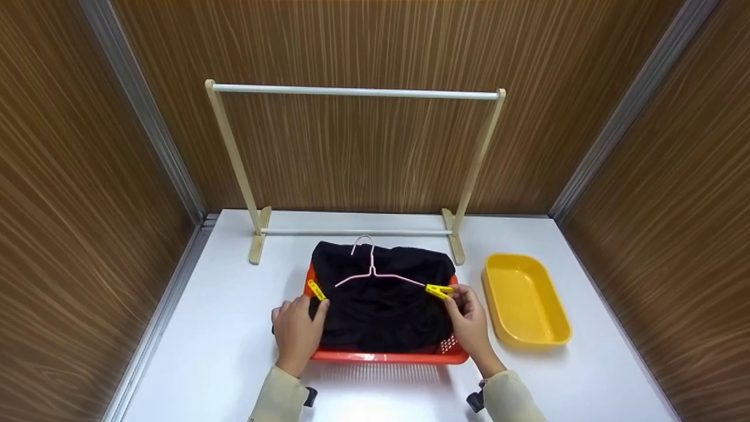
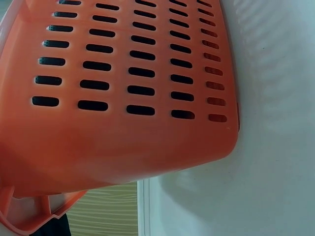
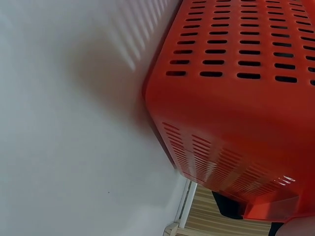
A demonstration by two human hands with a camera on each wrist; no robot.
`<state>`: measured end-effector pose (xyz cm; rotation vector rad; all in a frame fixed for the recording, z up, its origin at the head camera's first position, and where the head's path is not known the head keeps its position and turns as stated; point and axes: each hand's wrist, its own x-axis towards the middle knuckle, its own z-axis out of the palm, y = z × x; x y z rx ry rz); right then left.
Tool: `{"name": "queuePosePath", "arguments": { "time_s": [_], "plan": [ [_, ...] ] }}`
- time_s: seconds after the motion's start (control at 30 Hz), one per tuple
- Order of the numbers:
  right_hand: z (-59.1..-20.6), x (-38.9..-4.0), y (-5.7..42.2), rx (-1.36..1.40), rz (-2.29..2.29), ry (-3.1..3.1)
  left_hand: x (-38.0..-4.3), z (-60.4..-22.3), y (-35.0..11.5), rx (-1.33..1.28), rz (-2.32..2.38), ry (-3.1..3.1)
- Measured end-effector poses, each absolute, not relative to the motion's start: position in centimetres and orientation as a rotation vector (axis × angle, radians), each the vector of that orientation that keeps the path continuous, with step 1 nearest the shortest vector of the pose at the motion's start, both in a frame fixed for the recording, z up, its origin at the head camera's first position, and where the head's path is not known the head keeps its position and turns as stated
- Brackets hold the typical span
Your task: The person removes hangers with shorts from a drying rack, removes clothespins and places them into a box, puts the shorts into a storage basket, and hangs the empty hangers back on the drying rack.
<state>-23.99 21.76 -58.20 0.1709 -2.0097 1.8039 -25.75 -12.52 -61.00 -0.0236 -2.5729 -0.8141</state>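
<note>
A pink hanger (image 1: 372,274) lies on a bunched black cloth (image 1: 381,316), its hook toward the rack. The cloth fills a red slotted basket (image 1: 387,356) and hangs over its back rim. My right hand (image 1: 470,319) pinches a yellow clothespin (image 1: 438,291) between thumb and fingers at the hanger's right end. At the basket's left side, my left hand (image 1: 297,328) holds another yellow clothespin (image 1: 317,289) by its near end, a little left of the hanger's left end. Both wrist views show mainly the basket's outer walls (image 2: 123,142), with the clothespins out of sight.
Behind the basket stands a wooden rack with a white top bar (image 1: 357,91). A yellow tray (image 1: 556,305) sits to the right on the white table (image 1: 222,328). Wood-grain panels (image 1: 351,152) enclose the table at the back and sides.
</note>
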Motion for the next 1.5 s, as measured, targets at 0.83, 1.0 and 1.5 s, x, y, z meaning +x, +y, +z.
{"name": "queuePosePath", "arguments": {
  "time_s": [0.83,1.0,1.5],
  "plan": [
    [-61.6,-25.1,22.9,0.205,1.775,-2.038,-25.7,-61.2,-12.7,-0.061,-0.769,-2.589],
    [-61.4,-25.2,22.9,0.199,1.770,-2.031,-25.8,-61.1,-12.7,-0.055,-0.784,-2.582],
    [-57.7,-23.8,21.9,0.178,1.734,-2.080,-25.9,-60.9,-12.6,-0.049,-0.781,-2.583]
  ]
}}
